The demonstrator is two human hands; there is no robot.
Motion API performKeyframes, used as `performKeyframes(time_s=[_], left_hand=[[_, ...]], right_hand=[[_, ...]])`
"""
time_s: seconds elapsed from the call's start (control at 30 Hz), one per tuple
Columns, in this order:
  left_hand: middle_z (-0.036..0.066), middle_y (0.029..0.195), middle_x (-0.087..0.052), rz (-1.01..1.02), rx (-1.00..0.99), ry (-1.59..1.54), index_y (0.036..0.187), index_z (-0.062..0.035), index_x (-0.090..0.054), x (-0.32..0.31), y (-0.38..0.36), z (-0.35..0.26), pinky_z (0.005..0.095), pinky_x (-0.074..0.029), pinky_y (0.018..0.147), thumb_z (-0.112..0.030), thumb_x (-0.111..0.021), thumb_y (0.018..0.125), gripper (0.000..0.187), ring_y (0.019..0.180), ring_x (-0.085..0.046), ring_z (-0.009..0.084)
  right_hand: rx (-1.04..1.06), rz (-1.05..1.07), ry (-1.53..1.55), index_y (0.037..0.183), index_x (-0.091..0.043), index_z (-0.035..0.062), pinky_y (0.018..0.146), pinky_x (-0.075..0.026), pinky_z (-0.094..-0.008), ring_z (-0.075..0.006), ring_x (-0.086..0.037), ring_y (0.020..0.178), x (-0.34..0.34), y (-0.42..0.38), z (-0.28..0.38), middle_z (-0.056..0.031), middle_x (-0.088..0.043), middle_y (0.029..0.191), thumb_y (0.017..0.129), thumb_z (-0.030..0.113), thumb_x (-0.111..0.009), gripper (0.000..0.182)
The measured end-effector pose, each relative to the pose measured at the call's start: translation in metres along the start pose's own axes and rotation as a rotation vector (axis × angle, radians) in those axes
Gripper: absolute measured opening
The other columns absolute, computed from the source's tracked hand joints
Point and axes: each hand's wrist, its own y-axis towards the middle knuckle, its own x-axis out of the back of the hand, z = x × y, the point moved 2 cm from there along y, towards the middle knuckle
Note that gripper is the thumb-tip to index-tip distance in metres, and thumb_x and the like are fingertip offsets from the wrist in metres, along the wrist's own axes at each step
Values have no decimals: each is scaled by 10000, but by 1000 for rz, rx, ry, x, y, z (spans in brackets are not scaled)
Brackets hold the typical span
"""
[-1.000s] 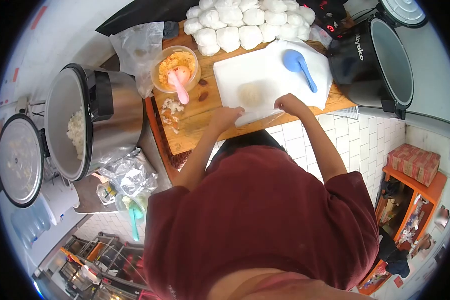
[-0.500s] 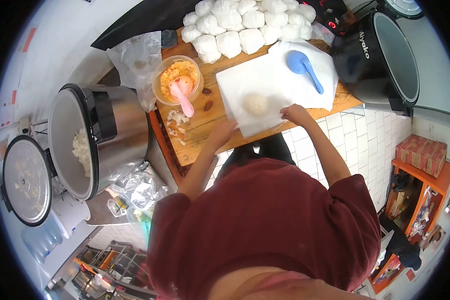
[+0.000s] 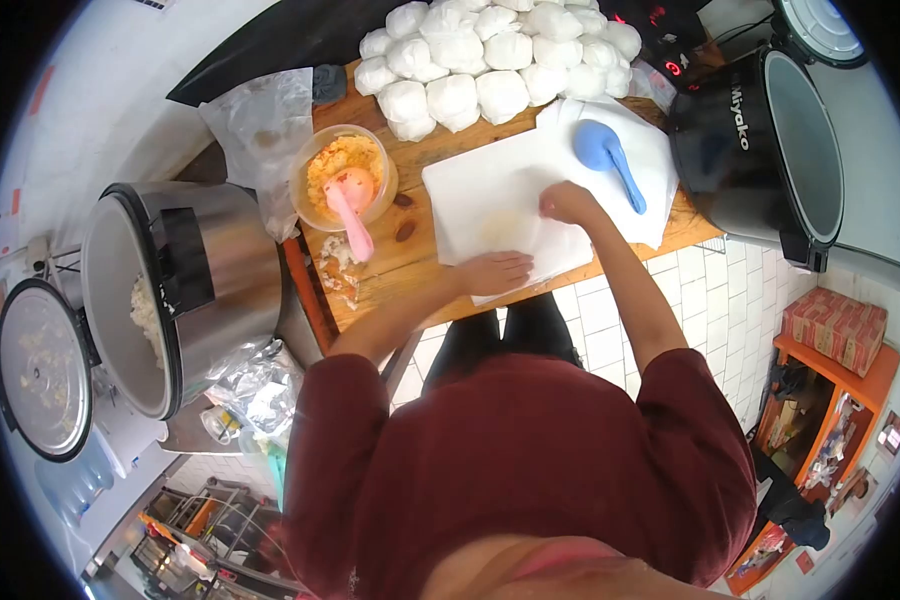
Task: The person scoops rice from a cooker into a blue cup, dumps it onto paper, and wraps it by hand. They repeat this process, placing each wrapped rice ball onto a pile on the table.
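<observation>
A sheet of white wrapping paper (image 3: 465, 190) lies on the wooden table in front of me. A pale yellowish patch shows faintly through it; the rice mound itself is hidden beneath a layer of the paper. My left hand (image 3: 494, 272) rests flat at the near edge of the sheet, fingers stretched out to the right. To the right of the patch, my right hand (image 3: 570, 203) is closed with its fingertips pinching the paper. Beyond that hand, a blue rice scoop (image 3: 600, 147) lies on more white sheets (image 3: 642, 125).
At the left stands a tub (image 3: 390, 190) of orange shredded food with a pink spoon (image 3: 354, 232) in it. Wrapped white parcels (image 3: 505, 95) are piled at the back. Large rice cookers flank the table: an open silver one (image 3: 235, 270) left, a black one (image 3: 715, 150) right.
The paper has been folded over the rice mound, which was in plain view before. My right hand has moved forward and left; my left hand has slid right onto the paper.
</observation>
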Motion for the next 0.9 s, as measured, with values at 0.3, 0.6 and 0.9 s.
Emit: performKeyframes(time_s=[0.3, 0.6, 0.9], left_hand=[[49, 1185, -587, -45, -138, 68, 1057, -83, -621, 18, 0, 27, 374, -314, 1078, -147, -502, 810, 282, 1216, -477, 221], [52, 1238, -568, -63, -102, 35, 1077, -115, -630, 16, -1, 29, 366, -390, 1019, -166, -516, 802, 302, 1210, -483, 217], [18, 997, -594, -133, -134, -9, 1021, -131, -619, 62, -3, -20, 284, -494, 724, -133, -557, 792, 237, 966, -558, 151]], right_hand=[[-101, -200, -109, 866, -678, 169, 828, -438, -423, -219, -577, 1001, 29, 55, 41, -11, -619, 1026, 682, 302, -761, 242], [384, -332, 93, 888, -691, 154, 674, -497, -336, -202, -589, 804, 18, -22, 69, -5, -600, 807, 736, 158, -666, 155], [430, -466, -11, 954, -677, 155, 702, -489, -310, -175, -559, 827, -32, -73, 72, -5, -558, 876, 719, 94, -586, 259]])
